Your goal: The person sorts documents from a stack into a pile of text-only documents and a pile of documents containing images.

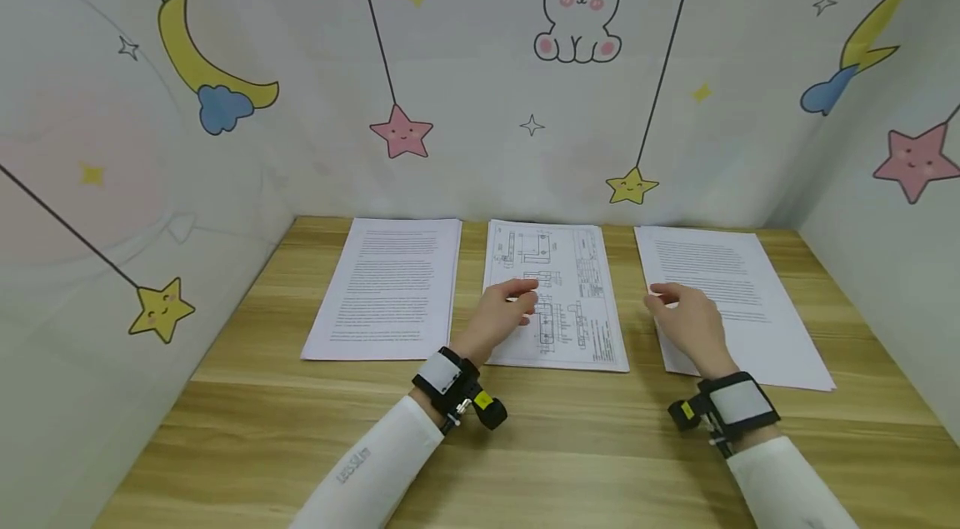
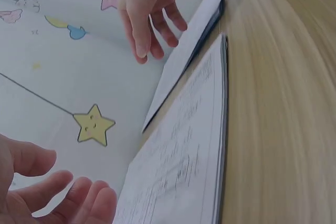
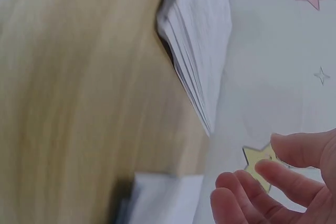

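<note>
Three stacks of paper lie side by side in the head view. My left hand [image 1: 501,314] hovers over the left part of the middle stack [image 1: 596,321], whose top sheet carries technical drawings. Its fingers are loosely bent with nothing between them, as the left wrist view also shows for this hand [image 2: 58,195]. My right hand [image 1: 692,327] is over the left edge of the right stack [image 1: 772,350], a sheet with printed lines. In the right wrist view the thumb and fingers of this hand [image 3: 283,187] are apart and hold nothing.
The left stack [image 1: 393,287], covered in printed text, lies beyond my left wrist. A wooden table [image 1: 570,454] carries all three stacks. White curtains [image 1: 480,171] with stars, a moon and a rabbit enclose the back and sides.
</note>
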Demonstrator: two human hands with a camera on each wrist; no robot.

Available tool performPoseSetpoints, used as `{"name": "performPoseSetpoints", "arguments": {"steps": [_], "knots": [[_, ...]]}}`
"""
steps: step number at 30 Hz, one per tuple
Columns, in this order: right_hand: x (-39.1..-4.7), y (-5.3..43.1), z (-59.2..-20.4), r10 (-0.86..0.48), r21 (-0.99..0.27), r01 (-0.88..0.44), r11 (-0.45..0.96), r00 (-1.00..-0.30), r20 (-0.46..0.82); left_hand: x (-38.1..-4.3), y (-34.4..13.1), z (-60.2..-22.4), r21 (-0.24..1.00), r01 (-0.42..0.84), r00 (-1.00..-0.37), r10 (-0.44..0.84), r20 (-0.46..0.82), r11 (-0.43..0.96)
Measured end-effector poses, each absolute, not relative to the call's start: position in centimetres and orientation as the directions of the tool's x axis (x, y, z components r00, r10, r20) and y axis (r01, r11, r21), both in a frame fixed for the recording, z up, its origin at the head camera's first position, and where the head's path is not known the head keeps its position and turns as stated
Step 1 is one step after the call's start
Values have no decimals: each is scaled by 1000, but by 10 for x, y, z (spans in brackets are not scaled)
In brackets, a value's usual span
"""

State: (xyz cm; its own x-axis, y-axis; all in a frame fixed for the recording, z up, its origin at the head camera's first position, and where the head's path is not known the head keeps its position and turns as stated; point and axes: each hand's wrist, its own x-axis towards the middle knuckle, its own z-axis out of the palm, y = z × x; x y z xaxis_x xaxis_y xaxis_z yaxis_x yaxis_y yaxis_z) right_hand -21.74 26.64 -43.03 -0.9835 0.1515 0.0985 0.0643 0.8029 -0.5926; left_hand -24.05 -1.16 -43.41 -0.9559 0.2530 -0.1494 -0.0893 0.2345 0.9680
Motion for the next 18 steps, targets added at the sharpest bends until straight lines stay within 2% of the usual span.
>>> {"name": "performPoseSetpoints", "arguments": {"steps": [5,10,14,18], "knots": [[-215,292,-431,251,-603,106,791,-954,161,-232,24,-428,976,-177,-906,366,-211,125],[-209,325,-438,316,-567,191,801,-940,131,-224,59,-429,963,-267,-859,445,-253,30],[-204,354,-440,330,-517,244,820,-941,79,-220,85,-439,936,-352,-848,424,-319,0],[-203,377,-445,336,-502,297,812,-942,-14,-216,104,-450,930,-367,-858,382,-344,15]]}}
